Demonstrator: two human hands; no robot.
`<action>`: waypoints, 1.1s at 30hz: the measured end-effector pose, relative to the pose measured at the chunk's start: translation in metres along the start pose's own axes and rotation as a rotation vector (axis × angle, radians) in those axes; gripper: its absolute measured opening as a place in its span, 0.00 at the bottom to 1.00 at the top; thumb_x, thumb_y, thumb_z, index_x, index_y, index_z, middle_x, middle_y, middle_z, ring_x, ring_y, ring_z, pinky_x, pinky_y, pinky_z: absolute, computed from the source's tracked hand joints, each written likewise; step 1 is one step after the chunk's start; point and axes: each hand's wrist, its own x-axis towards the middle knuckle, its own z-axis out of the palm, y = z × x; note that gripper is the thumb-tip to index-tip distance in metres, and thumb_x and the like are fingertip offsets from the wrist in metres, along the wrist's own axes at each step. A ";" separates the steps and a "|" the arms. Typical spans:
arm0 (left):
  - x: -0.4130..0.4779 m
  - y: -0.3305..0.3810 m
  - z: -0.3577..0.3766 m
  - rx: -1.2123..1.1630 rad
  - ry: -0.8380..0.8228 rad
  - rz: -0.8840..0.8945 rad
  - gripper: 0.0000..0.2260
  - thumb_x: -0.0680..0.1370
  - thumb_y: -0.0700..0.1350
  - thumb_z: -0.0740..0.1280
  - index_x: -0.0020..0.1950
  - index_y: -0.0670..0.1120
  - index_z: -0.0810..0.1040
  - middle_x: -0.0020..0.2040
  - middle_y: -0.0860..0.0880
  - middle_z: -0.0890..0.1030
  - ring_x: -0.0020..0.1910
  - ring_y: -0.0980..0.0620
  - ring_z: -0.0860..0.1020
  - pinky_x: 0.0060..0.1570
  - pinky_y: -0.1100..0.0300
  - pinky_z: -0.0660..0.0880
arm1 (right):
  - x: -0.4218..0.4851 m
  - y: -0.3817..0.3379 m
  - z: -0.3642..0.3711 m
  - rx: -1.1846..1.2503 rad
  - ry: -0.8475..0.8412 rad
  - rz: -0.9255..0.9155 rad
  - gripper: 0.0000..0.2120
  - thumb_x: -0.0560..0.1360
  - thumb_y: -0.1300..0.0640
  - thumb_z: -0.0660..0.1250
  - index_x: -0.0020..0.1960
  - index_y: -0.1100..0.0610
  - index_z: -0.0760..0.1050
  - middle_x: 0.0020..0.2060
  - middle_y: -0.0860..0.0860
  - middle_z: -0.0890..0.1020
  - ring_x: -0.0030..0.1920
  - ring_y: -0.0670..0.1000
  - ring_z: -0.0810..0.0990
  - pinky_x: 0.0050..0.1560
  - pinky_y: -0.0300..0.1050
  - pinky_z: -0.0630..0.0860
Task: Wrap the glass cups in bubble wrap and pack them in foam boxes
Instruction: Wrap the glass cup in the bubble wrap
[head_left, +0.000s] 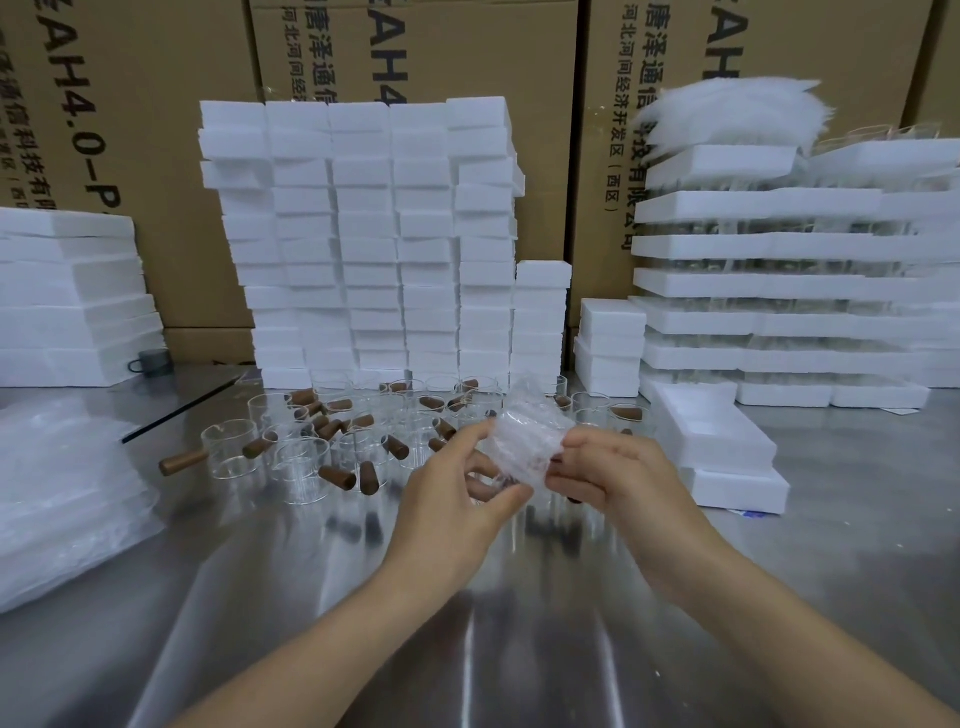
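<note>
Printed cardboard cartons (156, 156) wall off the far side, and against them, well beyond the grip, rises a tall stack of closed foam boxes (363, 234), with flatter foam trays (779, 249) banked up beyond and to the right. The steel bench (260, 597) runs under everything. Far to the left of the grip lies a pile of bubble-wrap sheets (62, 493). Just beyond it stand the unwrapped glass cups (306, 462) with brown wooden handles. The wrapped cup (530, 436) is held off the bench between both hands, its long axis roughly upright and leaning a little away. The left hand (447, 514) pinches the lower edge of the wrap between thumb and fingertips, while the right hand (618, 478) curls round the bundle's right side, wrist bent inward. The nearest loose foam box (711, 431) lies just right of the grip and slightly beyond, so the right hand is the nearer one for packing — probably once the loose wrap is tucked in.
</note>
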 end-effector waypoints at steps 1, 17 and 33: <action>0.000 0.001 0.000 0.000 0.020 0.004 0.25 0.75 0.43 0.81 0.67 0.61 0.79 0.50 0.56 0.87 0.44 0.54 0.86 0.54 0.47 0.84 | 0.000 -0.002 0.000 0.031 -0.033 0.010 0.09 0.77 0.69 0.66 0.49 0.66 0.86 0.50 0.61 0.88 0.56 0.58 0.87 0.58 0.43 0.83; -0.002 0.003 0.000 0.067 0.068 0.050 0.26 0.75 0.47 0.81 0.70 0.60 0.78 0.48 0.56 0.87 0.45 0.55 0.86 0.53 0.47 0.84 | -0.006 -0.008 0.008 -0.063 -0.084 -0.030 0.31 0.79 0.62 0.74 0.73 0.41 0.64 0.53 0.52 0.89 0.55 0.51 0.88 0.51 0.35 0.80; -0.004 0.006 -0.008 0.538 0.076 0.322 0.34 0.77 0.56 0.78 0.78 0.69 0.63 0.51 0.62 0.86 0.47 0.59 0.85 0.50 0.51 0.83 | -0.005 -0.006 0.001 -0.306 -0.190 -0.138 0.36 0.75 0.64 0.71 0.72 0.30 0.72 0.60 0.43 0.86 0.59 0.47 0.86 0.54 0.34 0.80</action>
